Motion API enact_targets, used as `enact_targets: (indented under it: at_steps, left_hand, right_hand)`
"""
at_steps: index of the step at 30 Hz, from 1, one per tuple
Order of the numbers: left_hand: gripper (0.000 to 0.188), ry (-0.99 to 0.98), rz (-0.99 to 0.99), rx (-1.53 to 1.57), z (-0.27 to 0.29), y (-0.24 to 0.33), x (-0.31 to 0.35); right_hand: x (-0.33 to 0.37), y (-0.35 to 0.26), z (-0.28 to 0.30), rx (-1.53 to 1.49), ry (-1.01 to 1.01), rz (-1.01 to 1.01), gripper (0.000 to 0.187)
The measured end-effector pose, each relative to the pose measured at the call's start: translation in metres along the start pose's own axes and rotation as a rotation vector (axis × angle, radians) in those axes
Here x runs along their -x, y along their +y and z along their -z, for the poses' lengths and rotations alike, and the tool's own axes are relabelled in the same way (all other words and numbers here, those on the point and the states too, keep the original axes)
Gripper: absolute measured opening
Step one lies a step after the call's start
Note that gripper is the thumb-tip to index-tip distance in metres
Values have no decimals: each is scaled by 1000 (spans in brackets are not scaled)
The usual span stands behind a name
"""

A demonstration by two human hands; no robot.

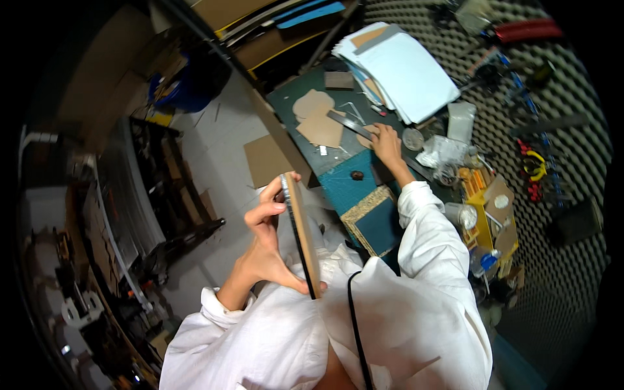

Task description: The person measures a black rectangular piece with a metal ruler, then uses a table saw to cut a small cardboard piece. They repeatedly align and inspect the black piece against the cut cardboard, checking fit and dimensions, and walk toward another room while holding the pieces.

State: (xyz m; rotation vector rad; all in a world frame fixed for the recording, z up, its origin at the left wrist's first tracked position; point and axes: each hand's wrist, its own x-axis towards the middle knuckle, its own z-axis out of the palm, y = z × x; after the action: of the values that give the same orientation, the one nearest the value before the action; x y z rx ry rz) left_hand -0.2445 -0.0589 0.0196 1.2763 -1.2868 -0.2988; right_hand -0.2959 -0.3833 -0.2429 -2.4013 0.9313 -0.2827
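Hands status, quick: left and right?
Left hand: closed on the edges of a flat panel.
Right hand: at the end of a metal strip; can't tell if gripping.

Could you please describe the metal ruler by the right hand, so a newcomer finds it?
Find the dark green worktable on the person's right, then the right hand over it. Beside it, the metal ruler slants toward the tan cardboard pieces; its straight, silvery shape sets it apart from them.

A creased white shirt (260, 344) — long-sleeved, loose; a black cord (355, 318) hangs down its front.
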Motion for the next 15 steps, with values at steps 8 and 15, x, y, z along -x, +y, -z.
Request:
enact_targets:
  at_steps: [8, 15]
  left_hand:
    - [124, 18, 47, -15, 23, 13, 4]
    - [119, 53, 41, -13, 36, 18, 7]
  right_hand:
    - [-17, 22, -47, 340, -33, 82, 38]
    - [-40, 24, -25, 106, -199, -40, 25]
